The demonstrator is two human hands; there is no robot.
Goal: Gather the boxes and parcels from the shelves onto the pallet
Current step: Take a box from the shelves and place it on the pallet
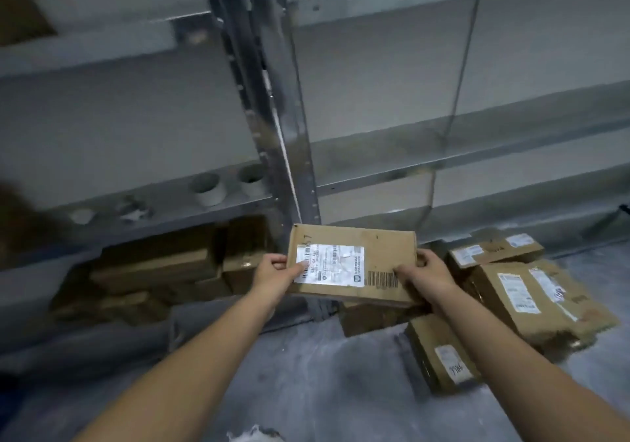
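Both of our hands clamp one flat cardboard box (375, 254), held off the ground in front of the foot of the metal shelving upright (272, 117), its top face turned up toward us and slightly tilted. Our left hand (272, 273) grips the box's left edge, with the thumb lying on top across the end of the white shipping label (329, 264) and the fingers tucked out of sight beneath. Our right hand (428, 273) grips the right edge the same way, thumb pressed on the top face just beside the printed barcode (381, 279), the other fingers curled round the side. Handwritten marks sit near the top left corner, too small for us to read. Just beyond our right hand, on the grey concrete floor (324, 373), lies a loose heap of labelled parcels: a large creased box (525, 291) leaning over others, a smaller box (494, 249) behind it near the shelf base, and a narrow box (439, 353) nearest us with a handwritten label facing up. To the left, under a grey shelf board (153, 213), more brown boxes (160, 264) are stacked in shadow. On that board stand a white tape roll (208, 190) and a second roll (252, 179), side by side next to the upright. Higher shelves rise behind, blurred.
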